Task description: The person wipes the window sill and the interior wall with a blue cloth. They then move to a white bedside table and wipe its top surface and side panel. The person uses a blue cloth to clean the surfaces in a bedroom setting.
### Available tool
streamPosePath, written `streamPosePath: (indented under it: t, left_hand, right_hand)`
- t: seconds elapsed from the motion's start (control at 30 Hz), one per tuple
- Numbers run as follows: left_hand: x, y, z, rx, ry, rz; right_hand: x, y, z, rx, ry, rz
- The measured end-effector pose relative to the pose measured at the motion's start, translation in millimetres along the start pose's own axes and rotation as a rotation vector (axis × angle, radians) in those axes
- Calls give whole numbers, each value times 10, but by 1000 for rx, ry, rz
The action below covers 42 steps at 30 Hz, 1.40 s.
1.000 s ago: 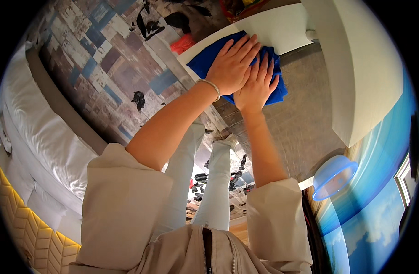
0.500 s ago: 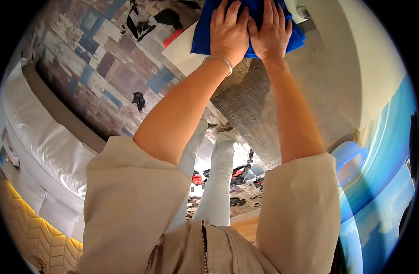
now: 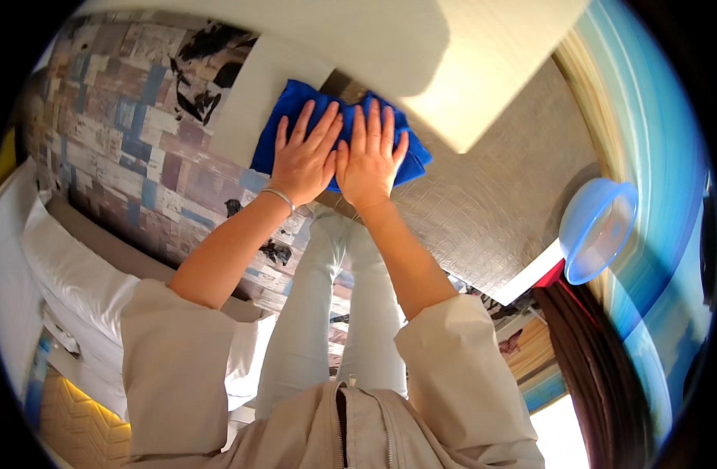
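A folded blue cloth (image 3: 412, 152) lies under both of my hands, across a pale strip (image 3: 249, 94) and the edge of a grey-brown textured surface (image 3: 483, 195). On its left half my left hand (image 3: 305, 152) rests flat, fingers stretched and slightly spread, with a bracelet on the wrist. My right hand (image 3: 369, 156) presses flat beside it, fingers extended and the thumbs close together. Neither hand grips the cloth. The part of the cloth beneath the palms is hidden.
A cream panel (image 3: 335, 39) with a corner juts over the surface. Right of it stands a translucent blue basin (image 3: 576, 227), near a brown curtain (image 3: 601, 367). Black scraps (image 3: 198, 94) lie on the patchwork wood-look floor (image 3: 143, 141). A white-covered bed (image 3: 85, 242) stands left.
The view has shifted; both hands and the cloth now appear lower and further left, closer to my body. More of the cream panel and the basin shows. Both palms stay flat on the cloth.
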<state>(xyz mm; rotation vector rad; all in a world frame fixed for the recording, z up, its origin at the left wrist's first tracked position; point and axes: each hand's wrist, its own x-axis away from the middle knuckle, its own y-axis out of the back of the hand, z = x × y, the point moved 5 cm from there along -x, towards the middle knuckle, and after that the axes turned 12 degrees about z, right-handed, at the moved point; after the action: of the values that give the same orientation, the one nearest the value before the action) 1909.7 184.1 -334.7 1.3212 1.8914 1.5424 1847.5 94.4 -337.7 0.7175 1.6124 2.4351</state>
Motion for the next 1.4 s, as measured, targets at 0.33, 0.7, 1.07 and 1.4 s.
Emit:
streamPosePath:
  t: [0.33, 0.7, 1.07, 1.4]
  left_hand:
    - [-1033, 158, -84, 189, -45, -108]
    - [-1458, 188, -665, -92, 61, -69]
    - [-2494, 576, -703, -165, 14, -373]
    - [-2632, 651, -697, -144, 66, -445]
  right_hand:
    - [-893, 581, -486, 106, 162, -43]
    - [-894, 832, -1112, -134, 50, -340]
    - [-1916, 1340, -1458, -21, 260, -405]
    - [-2046, 1437, -1498, -9, 286, -452]
